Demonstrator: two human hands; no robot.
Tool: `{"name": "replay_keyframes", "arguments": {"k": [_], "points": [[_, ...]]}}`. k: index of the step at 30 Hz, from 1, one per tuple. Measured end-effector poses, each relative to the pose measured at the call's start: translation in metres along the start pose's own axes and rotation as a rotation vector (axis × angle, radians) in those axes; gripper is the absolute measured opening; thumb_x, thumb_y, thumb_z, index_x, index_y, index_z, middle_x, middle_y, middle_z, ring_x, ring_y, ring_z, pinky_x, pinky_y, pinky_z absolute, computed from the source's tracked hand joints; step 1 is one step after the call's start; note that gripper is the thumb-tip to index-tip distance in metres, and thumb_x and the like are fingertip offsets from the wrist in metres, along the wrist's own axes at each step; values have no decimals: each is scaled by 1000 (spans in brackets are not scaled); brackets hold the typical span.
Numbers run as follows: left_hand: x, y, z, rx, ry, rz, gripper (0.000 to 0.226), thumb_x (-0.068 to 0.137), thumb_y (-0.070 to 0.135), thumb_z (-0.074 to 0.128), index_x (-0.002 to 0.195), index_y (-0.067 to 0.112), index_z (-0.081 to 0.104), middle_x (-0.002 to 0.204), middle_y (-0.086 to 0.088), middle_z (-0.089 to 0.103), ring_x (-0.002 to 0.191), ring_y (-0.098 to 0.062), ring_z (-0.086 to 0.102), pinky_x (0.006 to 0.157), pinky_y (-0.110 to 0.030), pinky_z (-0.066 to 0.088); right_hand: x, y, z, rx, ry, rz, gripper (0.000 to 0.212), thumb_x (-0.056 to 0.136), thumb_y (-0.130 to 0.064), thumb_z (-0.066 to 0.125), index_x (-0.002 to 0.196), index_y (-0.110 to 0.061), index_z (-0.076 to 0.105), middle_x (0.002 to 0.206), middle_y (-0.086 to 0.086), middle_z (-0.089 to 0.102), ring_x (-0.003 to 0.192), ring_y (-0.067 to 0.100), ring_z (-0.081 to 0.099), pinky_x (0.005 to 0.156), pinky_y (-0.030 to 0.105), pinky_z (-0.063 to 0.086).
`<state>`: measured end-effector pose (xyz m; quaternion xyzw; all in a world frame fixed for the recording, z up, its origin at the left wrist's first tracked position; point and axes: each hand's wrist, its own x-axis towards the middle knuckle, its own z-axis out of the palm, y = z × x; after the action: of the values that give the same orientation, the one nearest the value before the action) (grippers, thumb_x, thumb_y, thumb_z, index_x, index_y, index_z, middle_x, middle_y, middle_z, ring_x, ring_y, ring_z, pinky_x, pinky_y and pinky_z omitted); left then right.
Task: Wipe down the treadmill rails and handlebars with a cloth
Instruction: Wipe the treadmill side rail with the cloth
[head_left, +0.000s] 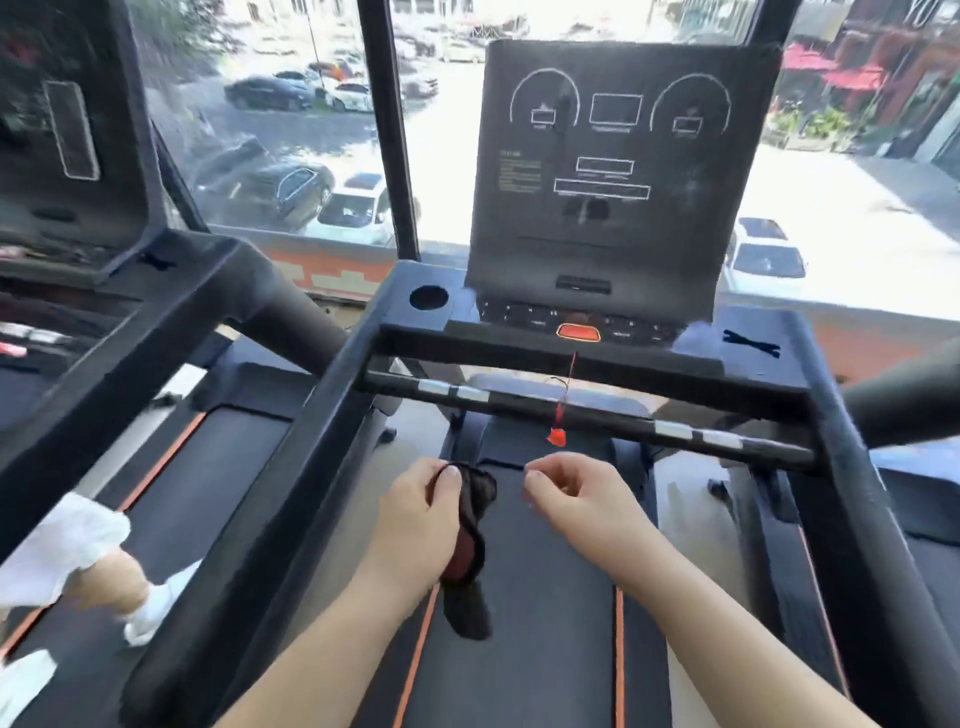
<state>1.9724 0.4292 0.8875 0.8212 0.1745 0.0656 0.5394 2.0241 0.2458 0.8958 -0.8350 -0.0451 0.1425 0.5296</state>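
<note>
Head cam, the only view: a dark cloth (470, 525) is gripped by the left hand (415, 525), thumb curled over the top edge, and the rest of the fabric is left hanging down past the wrist over the treadmill belt (519, 665). The cloth is held in mid-air, not touching any rail or bar atm. The right hand (576, 499) is held just beside it w/ fingers curled in toward the palm, and nothing is seen in it. Both hands are kept below the front handlebar (587, 410), a black crossbar w/ silver sensor patches near each end. A red safety clip (557, 436) is hung on a cord from around the orange stop button (577, 332), dangling in front of that bar just above the hands. The left side rail (249, 519) and right side rail (857, 519) are seen running back toward the cam on either side of the arms. The console screen (613, 171) is dark, w/ a round cup holder (428, 297) set at its lower left. On the next treadmill (218, 467) over to the left, another person's leg (117, 582) w/ white footwear is visible. Parked cars (358, 208) can be seen thru the window behind.
</note>
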Motion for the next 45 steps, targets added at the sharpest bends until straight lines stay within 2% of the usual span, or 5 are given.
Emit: {"name": "replay_keyframes", "arguments": {"k": [12, 21, 30, 34, 45], "points": [[230, 65, -7, -206, 242, -125, 21, 104, 28, 52, 91, 28, 69, 90, 11, 71, 92, -5, 64, 84, -27, 48, 266, -74, -8, -144, -31, -213, 8, 93, -27, 64, 97, -27, 72, 83, -12, 70, 67, -1, 61, 62, 19, 46], [393, 76, -64, -262, 183, -254, 21, 98, 38, 55, 91, 27, 71, 98, -2, 72, 103, -28, 66, 98, -49, 54, 416, -81, 22, -428, 54, -359, 20, 93, -26, 62, 112, -25, 69, 115, -13, 60, 109, 9, 58, 95, 31, 50], [470, 51, -24, 384, 24, 336, 29, 104, 39, 47, 119, 24, 67, 124, 5, 66, 115, -13, 57, 103, -30, 43, 475, -51, 30, -666, 59, -509, 31, 92, -21, 64, 122, -19, 69, 141, -5, 58, 137, 13, 46, 109, 33, 46], [496, -21, 13, 1006, -414, 303, 59, 105, 52, 22, 161, 35, 17, 172, 2, 4, 158, -30, 0, 127, -46, 6, 480, -37, 31, -752, 144, -616, 34, 89, -21, 69, 121, -10, 71, 138, 3, 63, 135, 19, 53, 112, 37, 44], [535, -19, 49, 1008, -411, 300, 62, 104, 53, 10, 162, 36, -4, 170, 6, -17, 154, -23, -26, 125, -48, -13, 479, -27, 39, -837, 165, -663, 31, 93, -24, 60, 109, -3, 75, 143, 8, 60, 141, 23, 47, 113, 44, 44]]}}
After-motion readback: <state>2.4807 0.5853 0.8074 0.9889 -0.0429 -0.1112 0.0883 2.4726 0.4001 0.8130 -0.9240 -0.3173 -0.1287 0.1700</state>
